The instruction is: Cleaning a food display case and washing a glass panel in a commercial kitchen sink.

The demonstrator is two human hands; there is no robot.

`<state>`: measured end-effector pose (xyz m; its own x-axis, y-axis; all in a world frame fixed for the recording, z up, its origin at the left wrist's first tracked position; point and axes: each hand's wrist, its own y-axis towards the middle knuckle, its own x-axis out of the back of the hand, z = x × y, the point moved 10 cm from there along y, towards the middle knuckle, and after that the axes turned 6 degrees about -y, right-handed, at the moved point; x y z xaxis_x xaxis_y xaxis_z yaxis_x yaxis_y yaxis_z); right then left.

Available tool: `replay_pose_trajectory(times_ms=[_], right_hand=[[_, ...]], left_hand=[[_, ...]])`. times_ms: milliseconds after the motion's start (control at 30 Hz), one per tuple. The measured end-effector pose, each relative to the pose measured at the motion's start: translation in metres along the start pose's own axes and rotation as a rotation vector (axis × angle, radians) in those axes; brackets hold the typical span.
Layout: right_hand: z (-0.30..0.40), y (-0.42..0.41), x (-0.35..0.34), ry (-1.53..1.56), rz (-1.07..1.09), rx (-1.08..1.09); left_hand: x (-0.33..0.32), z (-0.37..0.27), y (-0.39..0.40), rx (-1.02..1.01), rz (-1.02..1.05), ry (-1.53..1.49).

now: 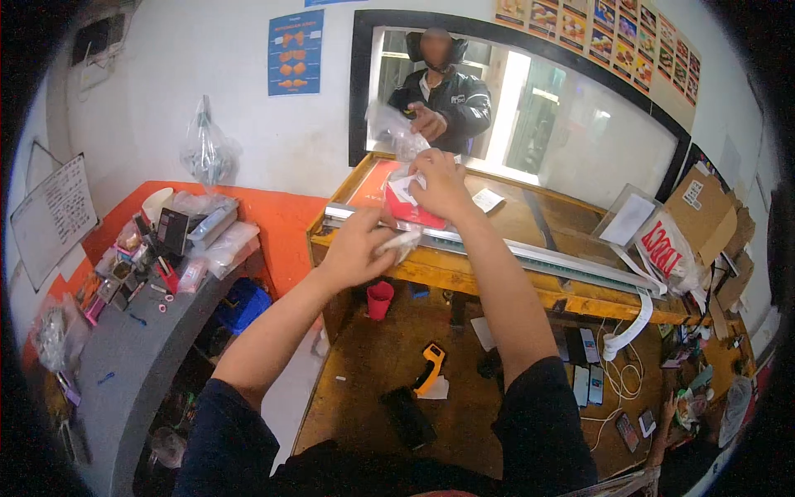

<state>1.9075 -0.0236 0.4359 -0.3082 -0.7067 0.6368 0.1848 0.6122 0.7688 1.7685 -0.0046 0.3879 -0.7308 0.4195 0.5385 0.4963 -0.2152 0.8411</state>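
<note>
A red package (410,210) in clear plastic lies on the counter's raised ledge, with a white paper slip (405,187) on top of it. My left hand (357,248) grips bunched whitish plastic (400,244) at the near end of the package. On its far side, my right hand (440,181) has its fingers bent over the slip and the plastic. Just beyond my fingers is a clear plastic bag (394,127), close to the hand of a person (463,102) standing at the window. Where the plastic pieces join is hard to make out.
A metal rail (534,256) runs along the ledge's near edge. Another paper slip (487,200) lies right of my hand. Below are a yellow-black infrared thermometer (430,366), a red cup (379,300) and several phones (595,384). A cluttered grey side counter (133,366) stands left.
</note>
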Motion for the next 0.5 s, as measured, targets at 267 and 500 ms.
replay_pose_trajectory(times_ms=[267,500], right_hand=[[0.027,-0.028,0.017,-0.154,-0.179,0.107],[0.02,-0.044,0.016,-0.063,-0.177,0.026]], left_hand=[[0.011,-0.034,-0.019,-0.013,0.057,0.024],[0.032,-0.091,-0.085,0.1,0.026,-0.111]])
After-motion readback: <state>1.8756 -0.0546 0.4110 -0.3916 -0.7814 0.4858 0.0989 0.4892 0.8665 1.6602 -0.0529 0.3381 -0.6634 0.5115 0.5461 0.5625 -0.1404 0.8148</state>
